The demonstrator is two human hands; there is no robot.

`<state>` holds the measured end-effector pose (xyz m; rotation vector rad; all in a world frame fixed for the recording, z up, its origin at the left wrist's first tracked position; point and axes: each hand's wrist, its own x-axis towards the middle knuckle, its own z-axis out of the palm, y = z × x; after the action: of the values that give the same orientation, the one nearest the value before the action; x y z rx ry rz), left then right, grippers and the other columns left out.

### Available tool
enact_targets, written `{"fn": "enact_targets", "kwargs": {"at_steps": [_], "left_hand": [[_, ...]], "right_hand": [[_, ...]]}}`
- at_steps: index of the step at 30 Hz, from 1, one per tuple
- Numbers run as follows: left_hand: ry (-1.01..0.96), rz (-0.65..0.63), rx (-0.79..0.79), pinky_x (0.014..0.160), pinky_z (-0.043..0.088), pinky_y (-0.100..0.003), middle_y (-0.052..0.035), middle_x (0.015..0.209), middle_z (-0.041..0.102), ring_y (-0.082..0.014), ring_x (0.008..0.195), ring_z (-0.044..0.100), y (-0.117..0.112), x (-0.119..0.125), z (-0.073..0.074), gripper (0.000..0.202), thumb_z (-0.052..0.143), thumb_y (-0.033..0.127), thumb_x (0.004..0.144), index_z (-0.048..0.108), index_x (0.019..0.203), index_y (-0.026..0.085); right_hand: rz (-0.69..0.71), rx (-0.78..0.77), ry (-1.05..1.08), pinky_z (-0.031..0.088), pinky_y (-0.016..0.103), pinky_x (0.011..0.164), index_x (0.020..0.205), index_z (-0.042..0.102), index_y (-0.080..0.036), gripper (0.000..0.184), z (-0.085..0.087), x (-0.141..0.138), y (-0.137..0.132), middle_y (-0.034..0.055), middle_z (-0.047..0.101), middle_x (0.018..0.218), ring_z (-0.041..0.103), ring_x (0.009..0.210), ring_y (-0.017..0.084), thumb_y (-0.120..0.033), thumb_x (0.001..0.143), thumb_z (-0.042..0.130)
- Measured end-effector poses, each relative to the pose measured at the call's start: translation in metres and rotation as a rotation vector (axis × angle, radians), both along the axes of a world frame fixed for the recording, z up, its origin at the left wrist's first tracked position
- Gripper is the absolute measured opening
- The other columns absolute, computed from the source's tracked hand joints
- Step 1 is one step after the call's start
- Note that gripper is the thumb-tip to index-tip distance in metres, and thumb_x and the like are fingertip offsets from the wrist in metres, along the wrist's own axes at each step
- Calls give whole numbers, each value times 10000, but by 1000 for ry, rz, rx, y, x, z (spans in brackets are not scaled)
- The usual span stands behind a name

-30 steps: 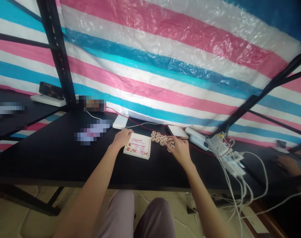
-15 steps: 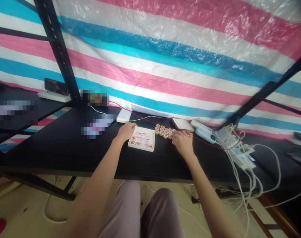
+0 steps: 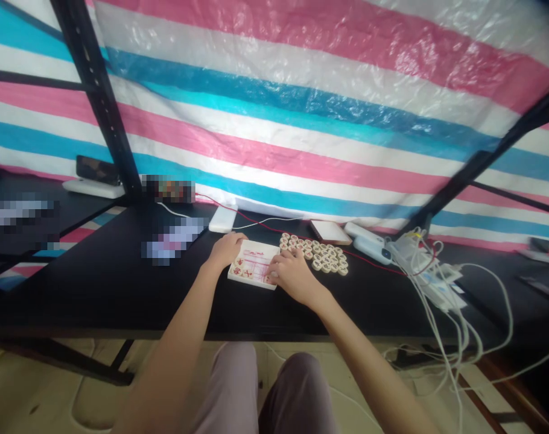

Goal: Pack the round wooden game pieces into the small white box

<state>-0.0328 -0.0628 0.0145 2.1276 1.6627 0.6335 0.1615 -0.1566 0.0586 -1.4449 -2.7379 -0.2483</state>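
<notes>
A shallow, square white tray with pinkish-red lines drawn on its floor [image 3: 257, 251] lies flat on a long black tabletop [image 3: 166, 307]. The left hand [image 3: 226, 251] is at the tray's left far corner, its fingers partly curled along the edge; whether it truly grips the rim or only rests against it, I cannot tell. The right hand [image 3: 294, 275] reaches over the tray's right near corner with bent fingers, its fingertips inside the rim; they cover that corner, so I cannot tell whether they pinch anything.

In the left near part of the tray lie a few round, pale discs with red characters [image 3: 248, 273]. Outside, just to the right of the tray and beyond the right hand, sits a packed group of round, cream-coloured discs with red markings [image 3: 302, 246]. Adjoining it on the right and nearer side are similar cream discs with dark markings [image 3: 330, 260].

Farther back, a flat box with a white top and brown side [image 3: 330, 232] lies beyond the discs. A white rectangular device [image 3: 223, 218] is to the far left of the tray, and a thin red cable [image 3: 256, 222] runs behind the tray. To the right spreads a tangle of white cables [image 3: 437, 325].
</notes>
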Motion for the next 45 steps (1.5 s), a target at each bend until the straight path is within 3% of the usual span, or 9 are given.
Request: {"fn": "enact_targets", "kwargs": {"at_steps": [5,12,17,22,27,30,34,40,45], "left_hand": [[27,-16,12,784,412,-271,-28,1041,622,-186,951,558,-1,1,4,299,342,242,853,621,963,239],[98,-14,72,752,404,-273,-34,991,634,-183,908,571,-9,2,8,275,308,208,858,581,887,224],[82,-108,91,712,394,-257,-23,953,633,-167,868,574,-13,4,9,265,295,226,865,560,858,226],[64,-123,49,683,386,-247,-16,931,644,-172,849,578,-12,4,13,234,327,254,855,556,820,225],[37,-135,14,671,376,-247,-10,855,638,-168,792,578,-8,1,11,215,340,269,848,542,787,222],[34,-149,21,674,373,-252,-14,864,634,-176,802,579,-8,2,10,235,329,300,861,541,801,221],[68,-150,24,658,362,-264,-38,872,633,-208,834,579,-9,4,11,323,310,422,877,551,824,214],[59,-131,0,642,352,-265,-59,919,631,-212,830,574,-8,4,11,386,292,479,874,564,882,206],[47,-123,10,641,358,-265,-61,913,636,-213,814,578,-5,3,6,420,294,512,869,579,900,205]], "right_hand": [[16,-83,17,256,373,831,860,631,-187,168,8,-4,-1,55,652,937,501,928,221,-342,801,600],[45,-186,7,277,360,802,875,657,-199,128,19,-12,-8,51,675,886,534,892,213,-267,769,636],[75,-238,408,327,277,744,847,675,-263,116,10,8,0,-23,680,850,562,803,143,-338,776,621],[-173,-168,810,387,230,665,926,657,-210,182,-6,49,31,-1,682,890,570,703,116,-294,821,535],[-266,-113,736,365,229,672,918,622,-219,162,-26,62,49,-38,677,779,571,695,112,-289,773,604],[-258,-40,660,339,235,692,805,624,-218,123,-33,58,50,-43,665,776,558,709,113,-317,736,651],[-308,3,599,316,257,698,760,649,-236,152,-37,55,52,-25,654,795,549,762,141,-387,735,649],[-343,255,523,267,322,769,940,663,-287,189,-38,56,47,13,635,1010,507,942,197,-396,822,562],[-241,276,416,252,342,790,884,693,-300,244,-35,64,30,13,629,1031,486,966,193,-404,880,472]]}}
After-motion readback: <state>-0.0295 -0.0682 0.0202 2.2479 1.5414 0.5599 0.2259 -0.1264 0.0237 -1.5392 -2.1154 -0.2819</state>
